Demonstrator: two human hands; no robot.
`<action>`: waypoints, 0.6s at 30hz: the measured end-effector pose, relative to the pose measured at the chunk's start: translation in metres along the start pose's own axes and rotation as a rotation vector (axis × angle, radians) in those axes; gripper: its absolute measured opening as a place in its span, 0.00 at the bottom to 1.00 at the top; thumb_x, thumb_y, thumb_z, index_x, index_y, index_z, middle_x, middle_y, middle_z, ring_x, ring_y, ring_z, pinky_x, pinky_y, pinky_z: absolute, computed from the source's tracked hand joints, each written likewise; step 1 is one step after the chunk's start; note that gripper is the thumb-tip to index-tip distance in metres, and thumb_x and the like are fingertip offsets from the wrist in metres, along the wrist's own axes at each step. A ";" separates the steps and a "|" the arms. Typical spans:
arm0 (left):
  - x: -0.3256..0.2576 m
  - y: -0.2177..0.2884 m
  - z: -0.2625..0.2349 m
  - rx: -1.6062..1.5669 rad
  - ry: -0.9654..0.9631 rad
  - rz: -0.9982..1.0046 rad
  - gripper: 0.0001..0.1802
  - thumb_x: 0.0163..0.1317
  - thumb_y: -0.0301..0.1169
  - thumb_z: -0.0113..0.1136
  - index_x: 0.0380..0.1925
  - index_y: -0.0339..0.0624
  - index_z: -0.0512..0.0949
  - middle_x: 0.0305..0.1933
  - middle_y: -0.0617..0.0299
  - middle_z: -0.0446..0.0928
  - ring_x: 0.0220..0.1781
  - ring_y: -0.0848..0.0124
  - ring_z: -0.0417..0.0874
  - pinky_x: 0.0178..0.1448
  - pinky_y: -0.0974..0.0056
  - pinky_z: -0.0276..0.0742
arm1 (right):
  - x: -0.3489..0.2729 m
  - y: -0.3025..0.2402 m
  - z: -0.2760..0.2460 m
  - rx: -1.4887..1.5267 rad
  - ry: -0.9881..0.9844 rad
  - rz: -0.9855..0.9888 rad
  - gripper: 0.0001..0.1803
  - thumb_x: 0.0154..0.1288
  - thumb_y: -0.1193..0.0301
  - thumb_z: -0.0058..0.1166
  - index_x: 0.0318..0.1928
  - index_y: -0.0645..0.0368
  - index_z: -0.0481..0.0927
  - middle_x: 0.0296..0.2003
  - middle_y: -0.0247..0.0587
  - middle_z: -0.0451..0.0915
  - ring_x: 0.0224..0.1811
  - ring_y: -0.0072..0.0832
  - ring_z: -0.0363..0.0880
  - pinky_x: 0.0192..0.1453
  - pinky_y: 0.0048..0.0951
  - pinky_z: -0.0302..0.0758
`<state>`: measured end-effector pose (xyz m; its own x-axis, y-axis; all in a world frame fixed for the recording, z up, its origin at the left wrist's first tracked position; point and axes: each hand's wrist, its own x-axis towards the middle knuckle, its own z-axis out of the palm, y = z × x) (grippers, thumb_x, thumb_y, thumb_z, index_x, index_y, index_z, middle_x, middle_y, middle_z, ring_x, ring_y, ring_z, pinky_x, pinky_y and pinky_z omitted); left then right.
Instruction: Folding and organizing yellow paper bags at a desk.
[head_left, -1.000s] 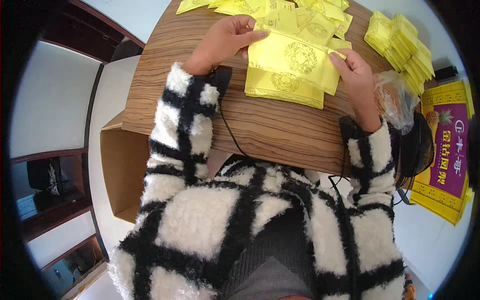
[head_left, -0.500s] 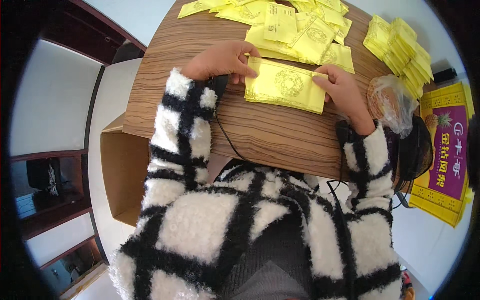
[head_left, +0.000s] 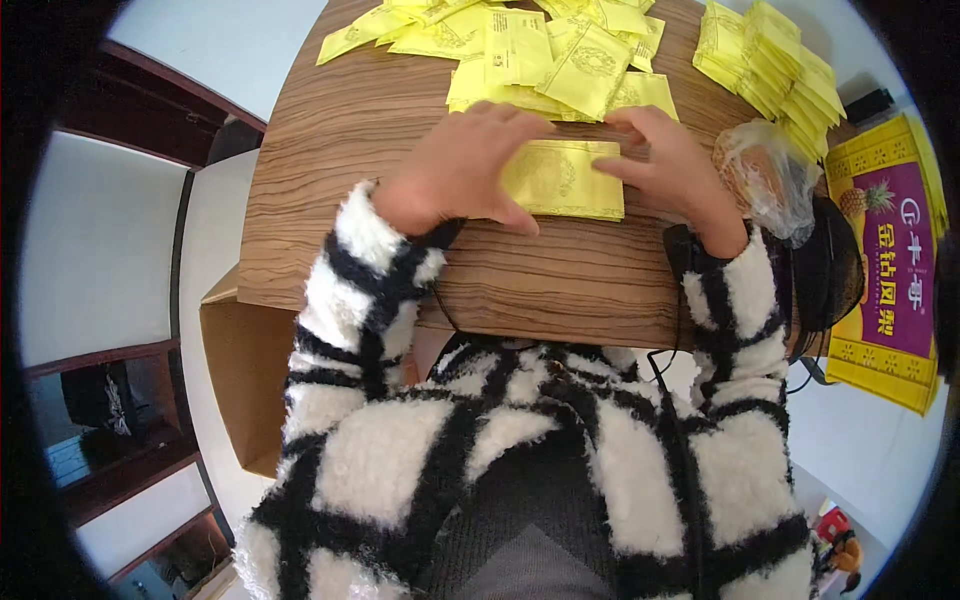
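Lying flat on the brown wood-grain table (head_left: 330, 200) was one yellow, rectangular printed packet (head_left: 573, 185), nearer you than the loose yellow packet heap (head_left: 592, 68). Your left hand (head_left: 452, 165) was spread at its left end, your right hand (head_left: 680, 165) at its right, thumb and fingers parted; contact could not be told.

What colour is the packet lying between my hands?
The packet is yellow, best seen in the head view.
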<state>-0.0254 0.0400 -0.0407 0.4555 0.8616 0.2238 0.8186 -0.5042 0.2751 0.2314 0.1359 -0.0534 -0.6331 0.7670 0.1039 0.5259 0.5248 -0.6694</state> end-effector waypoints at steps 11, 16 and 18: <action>0.014 0.006 0.009 0.004 -0.052 -0.013 0.44 0.38 0.40 0.76 0.58 0.40 0.69 0.53 0.54 0.75 0.57 0.56 0.75 0.60 0.56 0.72 | -0.003 -0.013 0.002 -0.223 -0.207 -0.336 0.46 0.41 0.64 0.73 0.63 0.59 0.66 0.56 0.53 0.71 0.60 0.48 0.68 0.64 0.38 0.66; 0.008 0.012 0.000 -0.022 -0.055 -0.025 0.44 0.38 0.39 0.75 0.58 0.40 0.69 0.53 0.54 0.75 0.57 0.56 0.74 0.60 0.56 0.72 | -0.008 -0.023 -0.001 -0.249 -0.242 -0.277 0.45 0.42 0.64 0.72 0.63 0.59 0.66 0.57 0.53 0.71 0.61 0.48 0.67 0.64 0.39 0.66; 0.006 0.014 -0.003 -0.041 -0.049 -0.016 0.44 0.37 0.39 0.75 0.58 0.40 0.69 0.53 0.54 0.75 0.57 0.56 0.74 0.60 0.56 0.71 | -0.009 -0.024 -0.003 -0.191 -0.165 -0.351 0.40 0.46 0.61 0.71 0.59 0.61 0.70 0.52 0.53 0.75 0.56 0.44 0.73 0.59 0.38 0.71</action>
<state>-0.0125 0.0379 -0.0331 0.4600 0.8708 0.1735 0.8113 -0.4916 0.3164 0.2264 0.1170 -0.0358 -0.8663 0.4692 0.1717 0.3488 0.8141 -0.4644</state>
